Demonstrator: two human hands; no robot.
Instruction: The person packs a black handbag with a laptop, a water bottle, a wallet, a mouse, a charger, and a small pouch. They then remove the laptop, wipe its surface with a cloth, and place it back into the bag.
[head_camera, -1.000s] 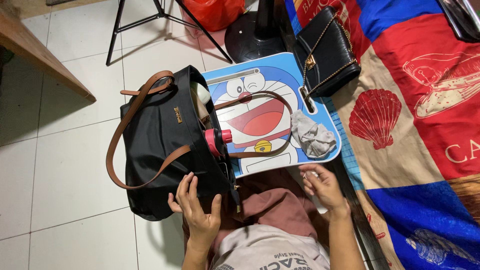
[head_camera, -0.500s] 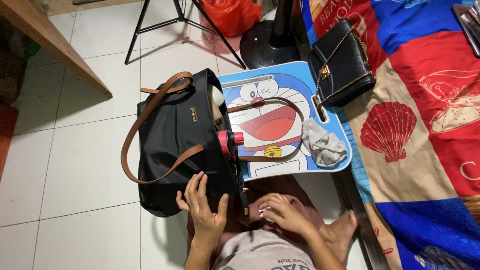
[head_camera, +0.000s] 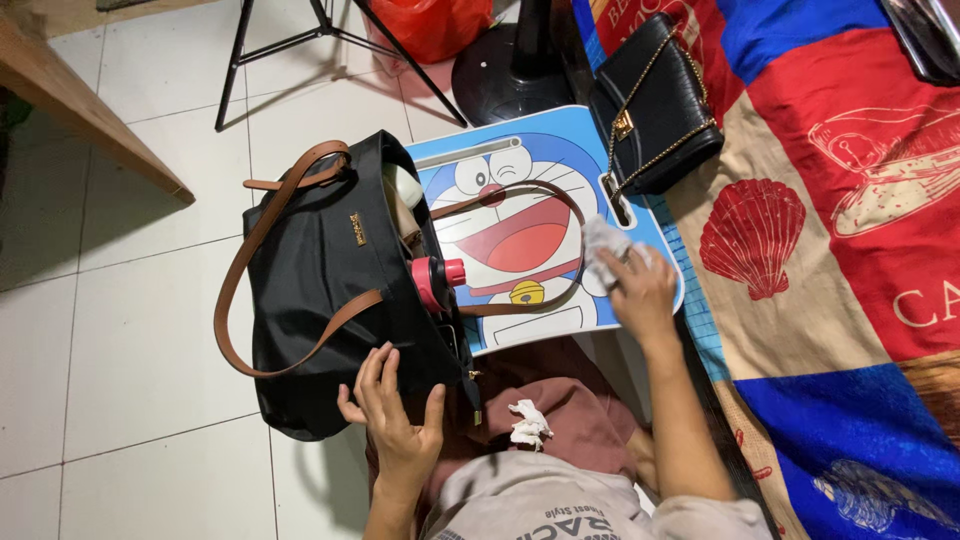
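Observation:
My left hand (head_camera: 392, 412) rests on the near corner of a black tote bag (head_camera: 325, 290) with brown straps, which lies on the floor tiles. A pink-capped bottle (head_camera: 436, 280) and a white item stick out of the bag's open top. My right hand (head_camera: 636, 288) reaches onto a blue cartoon lap table (head_camera: 520, 215) and closes around a crumpled grey-white tissue (head_camera: 600, 243). Another crumpled white tissue (head_camera: 528, 424) lies on my lap.
A small black handbag with a gold chain (head_camera: 655, 105) lies at the table's far right, half on a colourful blanket (head_camera: 850, 230). A black stand base (head_camera: 510, 75), tripod legs (head_camera: 290, 40), a red bag (head_camera: 430, 25) and a wooden edge (head_camera: 90, 110) stand beyond.
My right hand moved from my lap up onto the lap table and took hold of the grey-white tissue. A small white tissue now lies on my lap. My left hand stayed on the bag.

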